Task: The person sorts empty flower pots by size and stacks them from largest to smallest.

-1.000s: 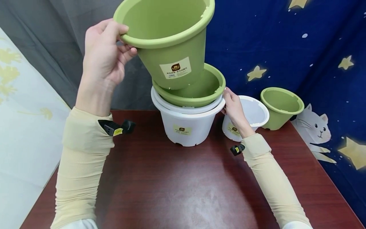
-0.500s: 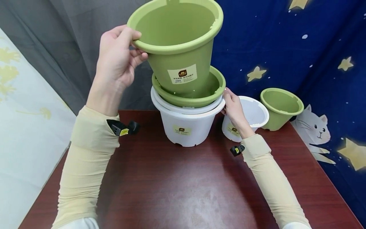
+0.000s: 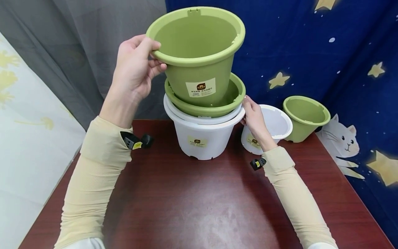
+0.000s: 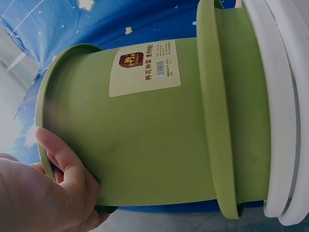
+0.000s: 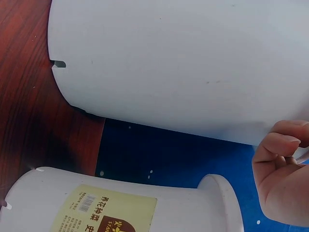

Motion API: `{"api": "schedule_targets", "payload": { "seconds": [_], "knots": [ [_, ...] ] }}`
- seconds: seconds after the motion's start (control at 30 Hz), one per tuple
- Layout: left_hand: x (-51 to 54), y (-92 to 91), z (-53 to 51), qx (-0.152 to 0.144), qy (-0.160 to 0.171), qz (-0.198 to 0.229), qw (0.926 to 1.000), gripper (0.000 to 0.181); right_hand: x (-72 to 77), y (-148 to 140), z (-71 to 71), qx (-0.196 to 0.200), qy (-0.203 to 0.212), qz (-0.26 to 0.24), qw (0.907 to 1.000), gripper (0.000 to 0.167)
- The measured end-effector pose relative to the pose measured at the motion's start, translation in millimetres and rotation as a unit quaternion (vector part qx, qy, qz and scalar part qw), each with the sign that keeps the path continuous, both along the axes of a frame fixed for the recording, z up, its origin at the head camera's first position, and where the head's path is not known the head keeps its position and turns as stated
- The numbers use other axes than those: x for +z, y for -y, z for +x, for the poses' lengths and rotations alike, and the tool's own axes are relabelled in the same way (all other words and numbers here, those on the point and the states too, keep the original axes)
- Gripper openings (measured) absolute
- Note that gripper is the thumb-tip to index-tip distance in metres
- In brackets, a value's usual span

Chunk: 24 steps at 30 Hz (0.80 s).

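My left hand pinches the left rim of a green flowerpot, thumb over the edge and fingers below. Its bottom sits inside a second green flowerpot, which is nested in two white flowerpots. The left wrist view shows the upper green pot's label and the lower pot's rim around its base. At the right side of the stack, my right hand holds the white rim. In the right wrist view, curled fingers grip that edge, partly cut off by the frame.
Just right of the stack stands another white flowerpot, partly behind my right hand. Farther right a green flowerpot stands by the table's edge. A dark blue starry curtain and a grey curtain hang behind the brown table.
My left hand has moved right and down with the upper green flowerpot, which has sunk deeper into the pot below. The right hand and the white flowerpots have stayed put.
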<state>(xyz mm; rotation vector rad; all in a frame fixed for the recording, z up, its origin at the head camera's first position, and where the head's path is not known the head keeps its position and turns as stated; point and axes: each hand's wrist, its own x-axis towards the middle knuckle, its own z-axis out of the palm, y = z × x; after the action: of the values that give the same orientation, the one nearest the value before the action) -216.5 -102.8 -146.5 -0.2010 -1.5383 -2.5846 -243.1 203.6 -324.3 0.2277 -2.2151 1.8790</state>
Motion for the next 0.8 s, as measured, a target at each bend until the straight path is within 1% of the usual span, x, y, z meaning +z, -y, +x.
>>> {"api": "schedule_targets", "payload": {
  "seconds": [0.2,0.37,0.57,0.63,0.8],
  "knots": [
    [-4.8,-2.9,-0.2,-0.004,0.001,-0.017,0.9999,0.02,15.3,7,15.9,0.001,-0.002,0.006,1.0,0.039],
    [-8.6,-5.6,-2.3,-0.009,0.009,-0.023,0.9997,0.02,21.6,9,23.1,-0.001,-0.003,0.013,0.9999,0.033],
    [-13.1,-8.8,-5.7,-0.018,0.025,-0.032,0.999,0.027,20.1,8,22.5,-0.001,-0.003,0.007,1.0,0.034],
    [-15.1,-9.4,-6.6,-0.021,0.031,-0.038,0.9986,0.029,14.0,6,16.0,-0.002,-0.004,0.006,1.0,0.035],
    [-20.8,-9.9,-8.0,-0.023,0.044,-0.047,0.9976,0.031,13.8,7,14.7,0.0,-0.006,0.012,0.9999,0.04]
  ]
}}
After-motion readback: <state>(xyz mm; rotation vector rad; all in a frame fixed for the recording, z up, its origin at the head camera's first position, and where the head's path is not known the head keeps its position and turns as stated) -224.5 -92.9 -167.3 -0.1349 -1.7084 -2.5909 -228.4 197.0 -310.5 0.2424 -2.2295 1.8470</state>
